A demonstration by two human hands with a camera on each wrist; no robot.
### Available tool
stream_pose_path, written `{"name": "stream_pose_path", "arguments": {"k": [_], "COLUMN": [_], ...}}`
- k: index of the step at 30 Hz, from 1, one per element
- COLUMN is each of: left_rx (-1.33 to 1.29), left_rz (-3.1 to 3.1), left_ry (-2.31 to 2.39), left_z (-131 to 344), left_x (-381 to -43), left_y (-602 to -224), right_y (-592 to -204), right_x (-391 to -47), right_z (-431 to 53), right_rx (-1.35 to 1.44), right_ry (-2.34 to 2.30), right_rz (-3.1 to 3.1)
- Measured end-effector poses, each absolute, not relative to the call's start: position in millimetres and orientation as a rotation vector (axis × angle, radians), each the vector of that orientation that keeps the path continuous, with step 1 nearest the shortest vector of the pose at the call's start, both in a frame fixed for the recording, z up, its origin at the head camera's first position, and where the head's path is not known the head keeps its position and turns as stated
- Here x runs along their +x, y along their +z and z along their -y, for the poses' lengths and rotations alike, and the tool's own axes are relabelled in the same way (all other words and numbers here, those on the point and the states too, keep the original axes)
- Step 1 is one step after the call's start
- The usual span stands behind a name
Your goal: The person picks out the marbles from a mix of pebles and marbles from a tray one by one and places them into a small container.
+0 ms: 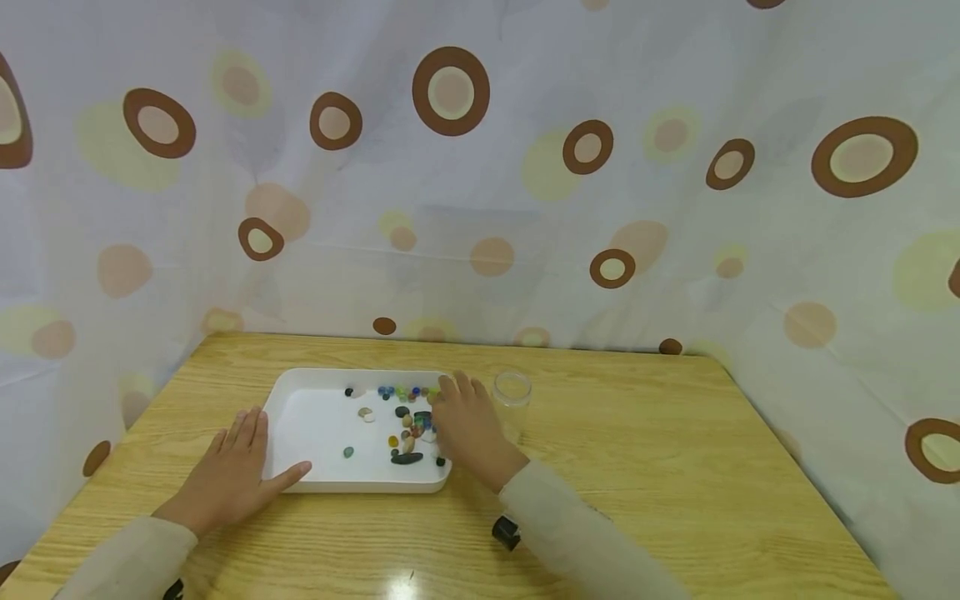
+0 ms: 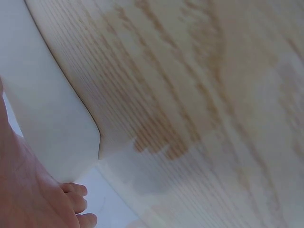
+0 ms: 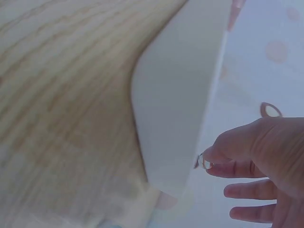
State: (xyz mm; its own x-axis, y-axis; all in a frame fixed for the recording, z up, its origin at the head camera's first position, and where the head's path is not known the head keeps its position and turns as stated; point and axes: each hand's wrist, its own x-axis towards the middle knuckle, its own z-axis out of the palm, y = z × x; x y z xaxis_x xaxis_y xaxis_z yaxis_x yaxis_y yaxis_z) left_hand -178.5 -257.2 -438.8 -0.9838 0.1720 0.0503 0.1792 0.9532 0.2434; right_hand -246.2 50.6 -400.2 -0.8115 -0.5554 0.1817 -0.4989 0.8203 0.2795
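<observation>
A white tray (image 1: pixel 322 429) lies on the wooden table, with small stones and coloured glass marbles (image 1: pixel 416 391) mostly in its right half. My left hand (image 1: pixel 236 471) rests at the tray's left end, fingers straight and thumb along the near rim. In the left wrist view that hand (image 2: pixel 35 202) shows beside the tray's outer wall. Over the tray's right end reaches my right hand (image 1: pixel 468 425). In the right wrist view, its thumb and index finger pinch a small clear marble (image 3: pixel 205 163), while the other fingers extend loosely.
A clear jar (image 1: pixel 513 400) stands just right of the tray, partly behind the right hand. A dark elongated stone (image 1: pixel 407 458) lies near the tray's front rim. A patterned curtain (image 1: pixel 480 208) hangs behind the table (image 1: pixel 675 467).
</observation>
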Motion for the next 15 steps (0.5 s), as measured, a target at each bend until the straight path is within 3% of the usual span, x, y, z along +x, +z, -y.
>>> {"name": "stream_pose_path", "arguments": {"k": [15], "left_rx": [-0.279], "left_rz": [3.078], "left_ry": [-0.400], "left_z": [257], "left_x": [-178], "left_y": [-436], "right_y": [-357], "right_x": [-243], "right_z": [-105], "right_rx": [0.758], "right_ry": [-0.027], "right_rz": [2.501]}}
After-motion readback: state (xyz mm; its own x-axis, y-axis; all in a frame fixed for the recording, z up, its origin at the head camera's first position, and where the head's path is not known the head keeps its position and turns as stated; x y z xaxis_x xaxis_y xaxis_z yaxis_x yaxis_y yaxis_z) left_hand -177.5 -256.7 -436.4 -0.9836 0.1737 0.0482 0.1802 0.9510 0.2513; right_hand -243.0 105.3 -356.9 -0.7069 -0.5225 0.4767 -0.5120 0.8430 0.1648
